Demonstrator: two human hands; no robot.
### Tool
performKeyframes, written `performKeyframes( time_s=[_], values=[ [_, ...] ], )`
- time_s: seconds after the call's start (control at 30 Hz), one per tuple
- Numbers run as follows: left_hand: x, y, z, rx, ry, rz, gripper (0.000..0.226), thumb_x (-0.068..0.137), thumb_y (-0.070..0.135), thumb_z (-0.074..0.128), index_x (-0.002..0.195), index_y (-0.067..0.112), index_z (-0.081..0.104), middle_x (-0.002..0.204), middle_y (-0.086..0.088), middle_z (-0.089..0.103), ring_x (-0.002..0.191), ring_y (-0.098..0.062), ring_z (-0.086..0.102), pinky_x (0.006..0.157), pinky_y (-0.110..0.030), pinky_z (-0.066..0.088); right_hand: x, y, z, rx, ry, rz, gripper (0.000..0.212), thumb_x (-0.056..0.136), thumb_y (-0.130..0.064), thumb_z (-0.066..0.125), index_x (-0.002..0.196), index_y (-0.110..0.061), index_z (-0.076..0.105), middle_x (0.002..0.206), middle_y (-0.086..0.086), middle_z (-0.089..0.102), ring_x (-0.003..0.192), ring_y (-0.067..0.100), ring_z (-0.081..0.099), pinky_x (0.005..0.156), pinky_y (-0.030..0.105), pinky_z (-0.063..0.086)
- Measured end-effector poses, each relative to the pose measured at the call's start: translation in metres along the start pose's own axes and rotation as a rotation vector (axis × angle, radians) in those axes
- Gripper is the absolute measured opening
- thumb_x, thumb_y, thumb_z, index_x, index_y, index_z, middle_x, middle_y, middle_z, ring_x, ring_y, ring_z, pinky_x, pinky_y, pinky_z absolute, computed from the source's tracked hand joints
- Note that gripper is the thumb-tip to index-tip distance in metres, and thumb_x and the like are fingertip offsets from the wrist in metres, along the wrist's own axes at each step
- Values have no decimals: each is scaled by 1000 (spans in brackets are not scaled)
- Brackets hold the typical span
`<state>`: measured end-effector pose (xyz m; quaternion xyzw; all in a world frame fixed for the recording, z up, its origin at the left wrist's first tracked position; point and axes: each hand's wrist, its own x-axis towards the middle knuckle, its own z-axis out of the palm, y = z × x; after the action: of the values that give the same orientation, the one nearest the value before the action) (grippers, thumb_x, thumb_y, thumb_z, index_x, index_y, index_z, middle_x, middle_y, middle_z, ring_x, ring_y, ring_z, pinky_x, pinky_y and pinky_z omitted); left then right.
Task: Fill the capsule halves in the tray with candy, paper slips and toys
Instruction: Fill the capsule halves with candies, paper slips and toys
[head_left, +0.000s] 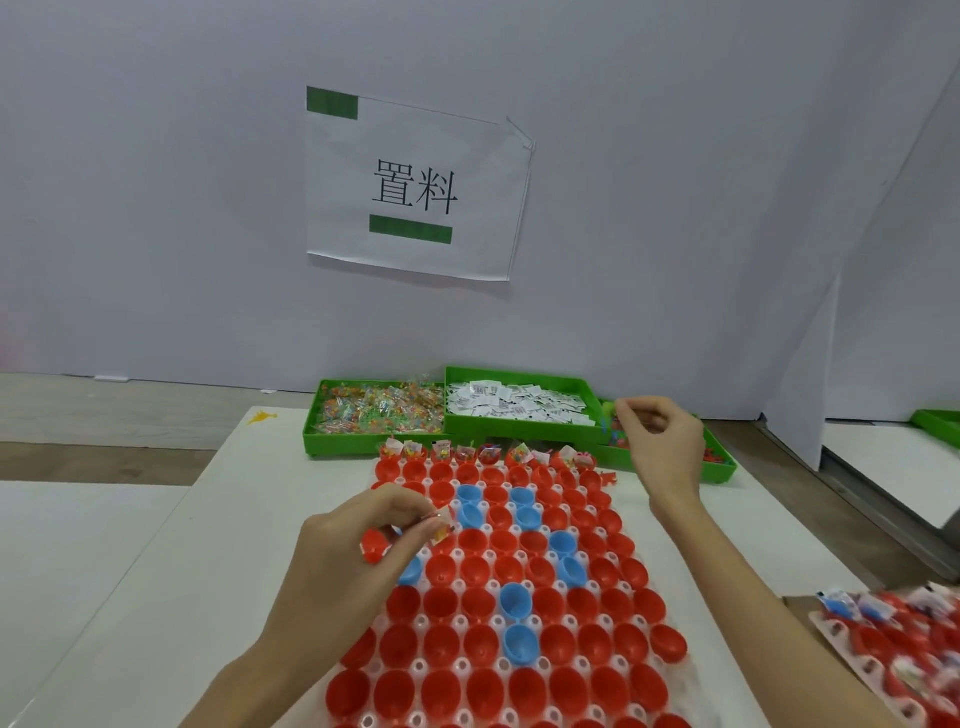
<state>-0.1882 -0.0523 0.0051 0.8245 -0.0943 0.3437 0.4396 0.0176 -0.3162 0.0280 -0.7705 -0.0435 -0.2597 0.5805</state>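
Over the tray (470, 644) of empty capsule halves (480, 605), the left hand (358, 561) pinches candy packets (441, 530) ready to drop in, while the right hand (660, 441), fingers curled, reaches beyond it into the toy bin (719, 467); contents unclear.

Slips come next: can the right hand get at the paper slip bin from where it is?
Probably yes: the right hand hovers just right of the open slip bin, nothing between them.

Hands (358, 551) over tray (457, 670) of red and blue capsule halves (483, 691)
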Motion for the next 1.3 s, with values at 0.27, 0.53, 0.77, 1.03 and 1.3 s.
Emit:
performKeyframes(
  time_s=[0.27, 0.53, 0.77, 1.03, 1.3],
  values=[
    [-2, 1, 1, -16, -32, -25, 11, 81, 33, 75, 90, 27, 74, 81, 20, 72, 79, -5, 71, 73, -9, 52, -45, -23, 17, 74, -202, -98, 9, 92, -14, 73, 91, -23, 74, 80, -8, 76, 70, 9, 73, 66, 19, 59],
    [-2, -2, 1, -24, -31, -35, 11, 81, 36, 74, 91, 31, 73, 83, 22, 73, 80, -4, 71, 73, -8, 50, 49, 26, 4, -227, 26, 173, 10, 96, -9, 68, 102, -3, 72, 93, 16, 77, 72, 19, 72, 79, 41, 61],
    [-3, 1, 4, -77, -20, -65, 11, 83, 31, 77, 90, 38, 72, 87, 20, 74, 85, -5, 71, 77, -8, 50, -43, -36, 8, 2, -482, -51, 6, 90, -13, 75, 96, -15, 76, 83, -2, 78, 76, 13, 75, 74, 27, 63],
    [-4, 2, 6, -241, -73, -105, 13, 83, 32, 77, 96, 31, 78, 100, 11, 77, 93, -14, 75, 77, -27, 61, -127, -78, 12, 101, -816, -141, 5, 89, -20, 79, 94, -19, 81, 85, -1, 78, 80, 17, 75, 79, 36, 63],
    [-5, 4, 5, -252, -63, -102, 16, 79, 29, 81, 95, 30, 80, 90, 10, 79, 88, -16, 77, 80, -26, 61, -112, -69, 6, 186, -882, -12, 18, 101, -15, 63, 111, -16, 78, 94, 3, 79, 89, 19, 77, 83, 28, 61]
  ],
)
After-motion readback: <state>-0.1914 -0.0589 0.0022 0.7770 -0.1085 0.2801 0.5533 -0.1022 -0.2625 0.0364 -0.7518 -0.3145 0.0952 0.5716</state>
